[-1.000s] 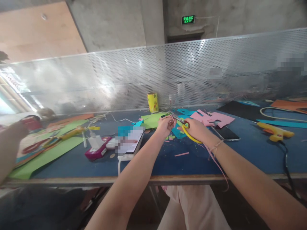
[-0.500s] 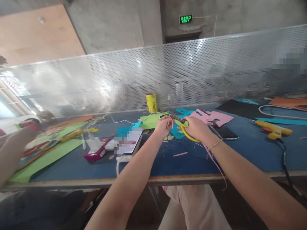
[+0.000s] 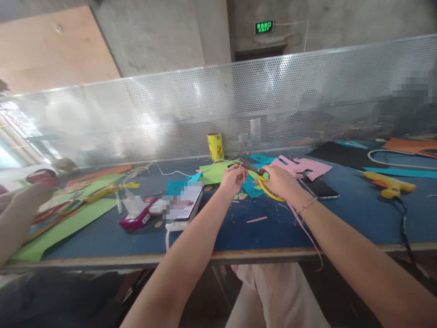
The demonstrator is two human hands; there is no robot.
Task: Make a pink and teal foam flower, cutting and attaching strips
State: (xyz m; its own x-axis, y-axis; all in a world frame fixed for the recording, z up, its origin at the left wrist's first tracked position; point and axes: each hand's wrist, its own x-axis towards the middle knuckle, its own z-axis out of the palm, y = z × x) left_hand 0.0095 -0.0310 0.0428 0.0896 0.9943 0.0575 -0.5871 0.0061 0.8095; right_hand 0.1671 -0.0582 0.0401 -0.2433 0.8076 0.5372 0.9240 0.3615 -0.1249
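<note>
My left hand is closed, pinching a small, narrow pink paper strip between its fingertips. Yellow-handled scissors are gripped in my right hand, their dark blades pointing left toward the pinched strip. Whether the blades touch the strip is too small to tell. A long thin pink strip hangs below my right wrist and over the table edge. Beyond my hands lie a cut pink sheet, green paper and blue paper scraps. One short pink strip rests on the tabletop.
A yellow roll stands by the perforated metal screen. To the right are a dark phone and a yellow glue gun. On the left are a lit phone, a magenta power strip, and another person's arm.
Both hands stay almost in place. The small pink strip at my left fingertips has shifted its angle slightly, and the scissors' blades have moved a little.
</note>
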